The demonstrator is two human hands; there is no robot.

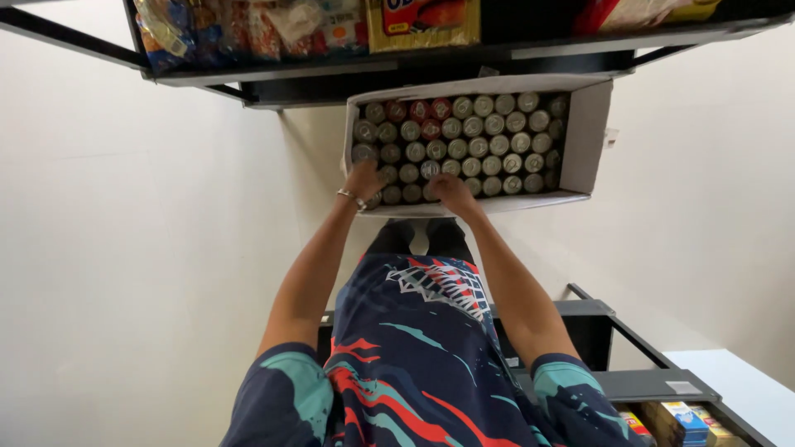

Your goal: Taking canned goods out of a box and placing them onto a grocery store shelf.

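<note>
A white cardboard box (590, 136) stands on the floor below me, packed with several rows of upright drink cans (489, 145) seen from the top; most lids are silver, a few are red. My left hand (364, 179) reaches into the box's near left corner and rests on the cans there, a bracelet on its wrist. My right hand (451, 190) lies over the cans at the near edge, a little right of the left hand. Whether either hand's fingers are closed around a can is hidden from above.
A black metal shelf (397, 70) beyond the box carries snack bags (240, 29) and a yellow packet (422, 21). Another black shelf (654, 385) at lower right holds boxed goods (683, 422). Pale floor surrounds the box.
</note>
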